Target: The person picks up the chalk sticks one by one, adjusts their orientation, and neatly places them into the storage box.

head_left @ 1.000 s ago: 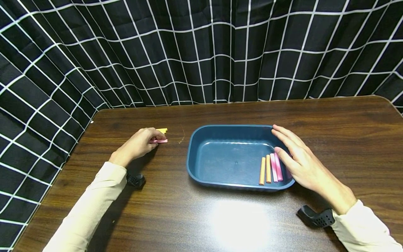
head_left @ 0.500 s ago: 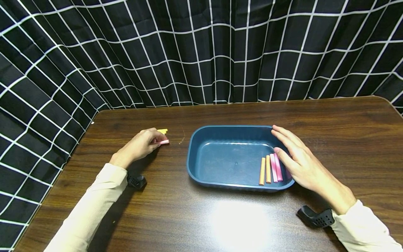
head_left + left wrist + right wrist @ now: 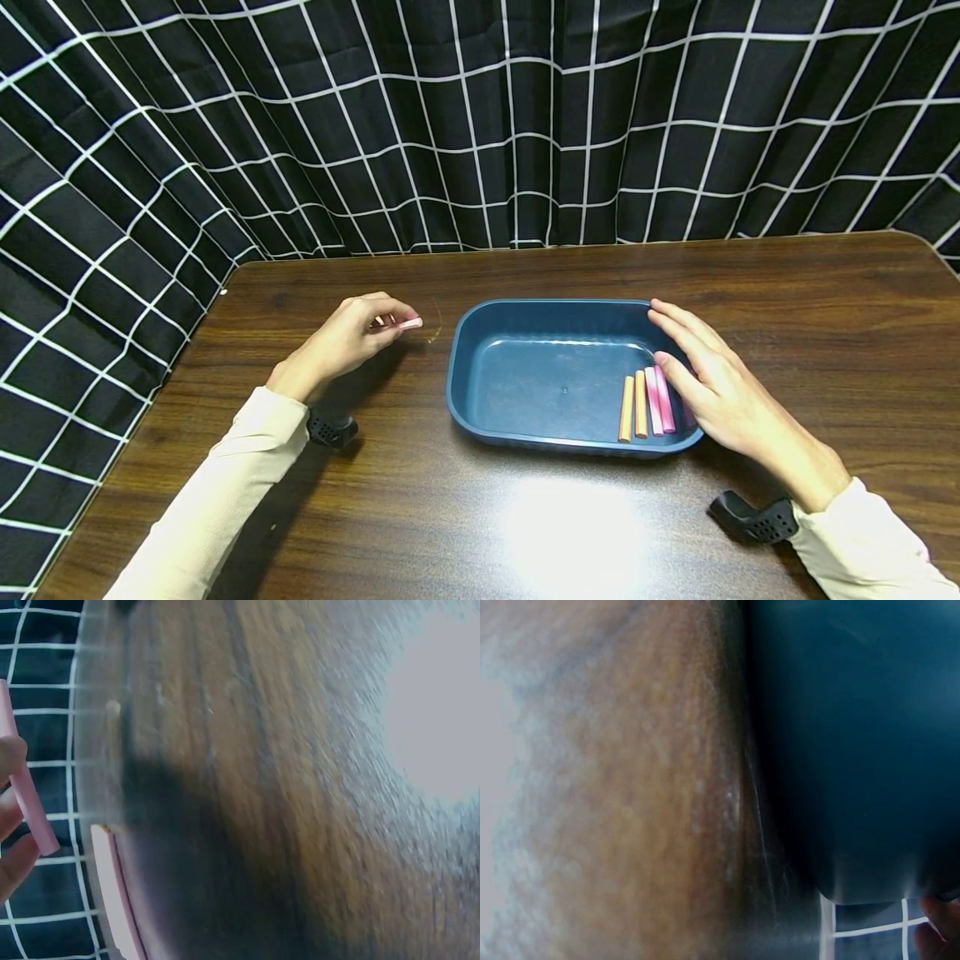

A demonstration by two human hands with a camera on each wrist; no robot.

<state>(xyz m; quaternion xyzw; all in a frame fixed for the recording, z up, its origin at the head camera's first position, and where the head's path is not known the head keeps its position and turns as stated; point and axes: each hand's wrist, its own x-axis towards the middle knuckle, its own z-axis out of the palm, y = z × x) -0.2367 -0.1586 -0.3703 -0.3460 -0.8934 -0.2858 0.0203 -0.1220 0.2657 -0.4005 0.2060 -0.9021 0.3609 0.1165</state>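
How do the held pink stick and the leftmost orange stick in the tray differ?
The pink stick is pinched by the left hand; the orange stick rests in the blue tray. In the head view, the pink stick points mostly crosswise, the orange stick mostly near-to-far. The pink stick is partly hidden by the hand; the orange stick shows along its length. Both are slim and straight.

Both hands (image 3: 7, 814) (image 3: 941, 941) are cut off in the wrist views, the tabletop (image 3: 630, 795) blurred.

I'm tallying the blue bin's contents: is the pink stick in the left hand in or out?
Out: in the head view, the left hand pinches the pink stick to the left of the blue bin.
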